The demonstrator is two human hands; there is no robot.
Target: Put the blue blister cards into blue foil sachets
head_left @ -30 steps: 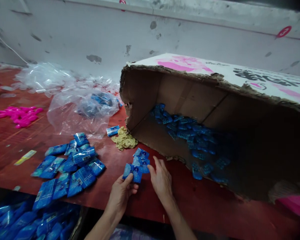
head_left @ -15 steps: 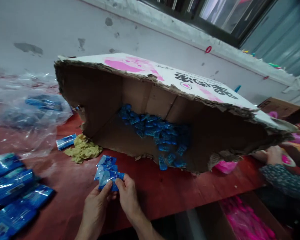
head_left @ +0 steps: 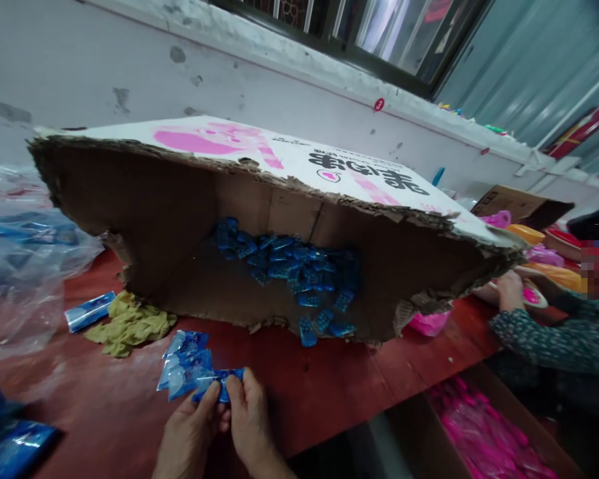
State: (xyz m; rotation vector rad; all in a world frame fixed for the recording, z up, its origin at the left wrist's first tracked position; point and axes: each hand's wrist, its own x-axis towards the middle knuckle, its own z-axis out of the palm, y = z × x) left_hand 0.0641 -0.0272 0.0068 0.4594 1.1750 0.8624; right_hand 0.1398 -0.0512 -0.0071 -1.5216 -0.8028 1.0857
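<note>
A small blue printed packet (head_left: 233, 378) is pinched between my two hands above the red table (head_left: 329, 386). My left hand (head_left: 187, 426) grips its left end with thumb and fingers; my right hand (head_left: 252, 419) holds its right end. Just beyond, several flat blue packets (head_left: 184, 362) lie overlapping on the table. Past them, a big torn-edged cardboard box (head_left: 154, 179) rests on its side, its opening facing me. Inside it lies a heap of small blue pieces with button-like dots (head_left: 289, 263), a few of them near the lower edge.
A crumpled yellow cloth (head_left: 132, 322) and another blue packet (head_left: 90, 311) lie left of the box. Clear plastic bags (head_left: 20, 286) spread at far left, filled blue packets (head_left: 14, 449) below. A co-worker's sleeve (head_left: 544, 336) is at right, above a carton of pink pieces (head_left: 484, 426).
My view has swung right, bringing the co-worker and the pink pieces in. My right hand, earlier apart beside the packets, has joined the left on the packet, which now looks folded or narrower.
</note>
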